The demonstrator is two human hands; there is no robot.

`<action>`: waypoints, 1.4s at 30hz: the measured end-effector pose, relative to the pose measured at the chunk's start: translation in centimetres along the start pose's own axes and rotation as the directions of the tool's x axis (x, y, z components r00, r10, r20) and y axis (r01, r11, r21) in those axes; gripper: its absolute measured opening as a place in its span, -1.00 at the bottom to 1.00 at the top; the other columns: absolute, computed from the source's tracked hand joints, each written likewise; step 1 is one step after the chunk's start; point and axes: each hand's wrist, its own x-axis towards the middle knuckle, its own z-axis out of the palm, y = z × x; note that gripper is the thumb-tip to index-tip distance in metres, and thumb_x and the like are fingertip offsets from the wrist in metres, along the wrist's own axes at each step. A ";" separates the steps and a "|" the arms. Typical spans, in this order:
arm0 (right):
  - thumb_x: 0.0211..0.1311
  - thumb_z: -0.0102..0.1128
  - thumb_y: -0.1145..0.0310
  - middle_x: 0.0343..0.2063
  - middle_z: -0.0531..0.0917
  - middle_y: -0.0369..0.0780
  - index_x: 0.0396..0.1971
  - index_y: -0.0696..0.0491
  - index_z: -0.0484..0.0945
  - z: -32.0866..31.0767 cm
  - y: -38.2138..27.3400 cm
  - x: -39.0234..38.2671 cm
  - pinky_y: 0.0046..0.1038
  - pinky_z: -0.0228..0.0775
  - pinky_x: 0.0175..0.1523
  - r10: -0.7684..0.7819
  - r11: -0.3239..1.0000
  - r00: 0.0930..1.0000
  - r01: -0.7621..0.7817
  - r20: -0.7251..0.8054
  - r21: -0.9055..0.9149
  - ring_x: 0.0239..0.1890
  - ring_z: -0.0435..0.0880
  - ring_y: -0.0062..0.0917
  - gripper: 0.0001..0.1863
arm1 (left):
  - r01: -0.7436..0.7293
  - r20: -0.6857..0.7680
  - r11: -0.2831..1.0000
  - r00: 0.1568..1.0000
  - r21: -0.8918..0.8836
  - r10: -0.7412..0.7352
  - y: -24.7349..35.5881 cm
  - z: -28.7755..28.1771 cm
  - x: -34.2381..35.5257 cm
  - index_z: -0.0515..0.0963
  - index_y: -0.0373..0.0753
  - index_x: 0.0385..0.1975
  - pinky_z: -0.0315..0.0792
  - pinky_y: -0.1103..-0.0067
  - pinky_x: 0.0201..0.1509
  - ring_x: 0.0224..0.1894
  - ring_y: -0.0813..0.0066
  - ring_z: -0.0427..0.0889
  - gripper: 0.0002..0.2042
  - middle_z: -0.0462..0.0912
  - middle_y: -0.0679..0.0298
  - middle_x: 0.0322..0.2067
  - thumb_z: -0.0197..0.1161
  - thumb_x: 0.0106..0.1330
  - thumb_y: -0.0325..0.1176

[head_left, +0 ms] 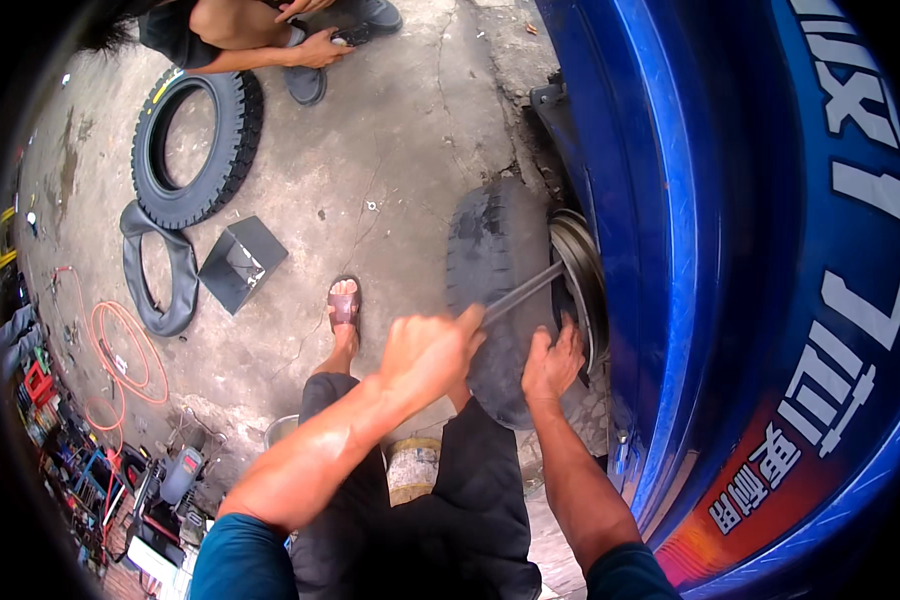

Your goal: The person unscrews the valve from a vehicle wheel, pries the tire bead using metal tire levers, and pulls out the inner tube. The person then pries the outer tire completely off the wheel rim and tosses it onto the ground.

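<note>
My left hand [428, 352] is closed round a tire lever [523, 293], a long grey metal bar. Its far end reaches over the side of a worn black tire [477, 235] to the edge of a metal wheel rim [590, 290]. The tire stands in front of my knees, close beside a blue vehicle body. At the near side of the rim, my right hand [553, 365] rests on the tire's edge with thumb and fingers apart; some fingertips are hard to make out against the dark gap there.
A knobby tire [240, 150], a black inner tube [182, 290] and a dark box [232, 287] lie at left. Beyond squats another person [250, 45]. An orange hose [155, 350] and tools line the left side. The blue vehicle panel [730, 250] fills the right.
</note>
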 end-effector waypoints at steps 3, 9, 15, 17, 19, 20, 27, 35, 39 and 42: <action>0.09 0.01 0.12 -0.02 0.49 0.00 0.07 0.10 0.38 -0.2 0.2 0.3 -0.14 0.13 0.13 -0.016 1.000 1.000 0.016 0.002 0.018 0.09 0.37 -0.12 -0.45 | -0.067 0.164 0.979 0.986 0.190 0.035 2.7 -3.0 4.1 0.51 -0.23 -0.32 0.46 0.32 -0.55 -0.60 0.11 0.61 -0.83 0.59 0.09 -0.63 0.19 0.15 -0.30; 0.14 -0.06 0.00 -0.06 0.52 0.05 0.03 0.14 0.43 -2.1 -1.0 2.2 -0.15 0.22 0.12 0.122 0.990 0.942 -0.139 0.314 0.032 0.03 0.46 -0.06 -0.42 | -0.176 0.149 0.931 0.980 0.319 0.135 2.8 1.2 4.5 0.50 -0.29 -0.25 0.52 0.36 -0.54 -0.59 0.20 0.64 -0.77 0.61 0.11 -0.60 0.17 0.12 -0.34; 0.14 -0.17 -0.24 -0.13 0.58 0.08 -0.05 0.10 0.52 -2.4 -2.4 3.1 -0.23 0.26 0.10 0.276 0.961 0.874 -0.259 0.401 -0.096 -0.02 0.51 -0.05 -0.29 | 0.052 -0.116 0.997 0.992 0.059 -0.045 -0.5 4.6 1.5 0.34 -0.23 0.09 0.54 0.31 -0.38 -0.27 0.09 0.58 -0.53 0.49 0.05 -0.27 0.18 0.19 -0.22; 0.10 -0.10 -0.25 -0.18 0.60 0.07 -0.07 0.09 0.53 -1.5 -2.1 2.8 -0.24 0.28 0.08 0.274 0.962 0.899 -0.260 0.340 -0.087 -0.04 0.53 -0.07 -0.30 | 0.084 -0.091 0.995 0.993 0.052 -0.079 -0.9 5.3 1.1 0.32 -0.23 0.11 0.53 0.33 -0.35 -0.21 0.10 0.55 -0.49 0.44 0.05 -0.22 0.21 0.17 -0.20; 0.07 -0.03 -0.24 -0.20 0.61 0.05 -0.10 0.10 0.55 -1.7 -2.0 2.6 -0.24 0.29 0.07 0.302 0.952 0.904 -0.304 0.304 -0.043 -0.06 0.55 -0.09 -0.32 | 0.109 -0.056 0.993 0.993 0.042 -0.107 -1.4 6.2 0.9 0.30 -0.24 0.13 0.53 0.34 -0.33 -0.15 0.12 0.51 -0.44 0.40 0.05 -0.18 0.23 0.15 -0.17; 0.06 0.03 -0.23 -0.22 0.62 0.03 -0.11 0.09 0.56 -1.5 -2.0 2.5 -0.25 0.30 0.06 0.300 0.952 0.911 -0.306 0.283 -0.025 -0.07 0.56 -0.10 -0.33 | 0.146 -0.109 0.989 0.984 0.037 -0.141 -1.8 6.6 0.8 0.30 -0.25 0.13 0.53 0.34 -0.33 -0.17 0.11 0.51 -0.41 0.41 0.05 -0.20 0.26 0.12 -0.15; 0.02 0.05 -0.25 -0.30 0.65 -0.05 -0.24 0.02 0.60 0.5 -1.6 1.7 -0.20 0.35 -0.08 0.297 0.954 0.932 -0.301 0.209 -0.014 -0.18 0.59 -0.13 -0.39 | 0.102 -0.224 0.995 0.970 0.019 -0.095 -5.0 9.0 0.7 0.32 -0.25 0.09 0.52 0.33 -0.35 -0.23 0.09 0.54 -0.37 0.41 0.05 -0.21 0.33 0.05 -0.10; 0.07 0.03 -0.23 -0.29 0.64 -0.01 -0.23 0.09 0.58 3.0 -0.7 0.5 -0.23 0.31 -0.06 0.254 0.965 0.962 -0.259 0.098 0.044 -0.17 0.57 -0.13 -0.37 | 0.026 -0.301 0.999 0.953 -0.032 -0.034 -7.0 10.3 0.5 0.34 -0.26 0.04 0.52 0.32 -0.36 -0.30 0.04 0.57 -0.39 0.40 0.04 -0.20 0.37 0.01 -0.11; 0.08 0.02 -0.23 -0.27 0.63 -0.01 -0.22 0.10 0.58 4.4 -0.2 -0.2 -0.20 0.30 -0.06 0.238 0.970 0.969 -0.241 0.067 0.042 -0.15 0.56 -0.12 -0.37 | 0.063 -0.232 0.997 0.970 -0.044 -0.071 -8.0 10.7 0.5 0.34 -0.27 0.04 0.53 0.31 -0.34 -0.19 0.08 0.56 -0.39 0.41 0.05 -0.19 0.36 -0.02 -0.15; 0.12 -0.02 -0.23 -0.20 0.62 -0.05 -0.20 0.09 0.57 7.2 -2.5 -4.5 -0.20 0.31 0.03 0.268 0.956 0.883 -0.293 0.385 0.006 -0.07 0.53 -0.10 -0.37 | 0.185 -0.074 0.981 0.981 0.064 -0.181 -12.3 12.1 -3.5 0.32 -0.29 0.04 0.52 0.29 -0.34 -0.32 0.04 0.59 -0.43 0.40 0.01 -0.16 0.30 0.03 -0.20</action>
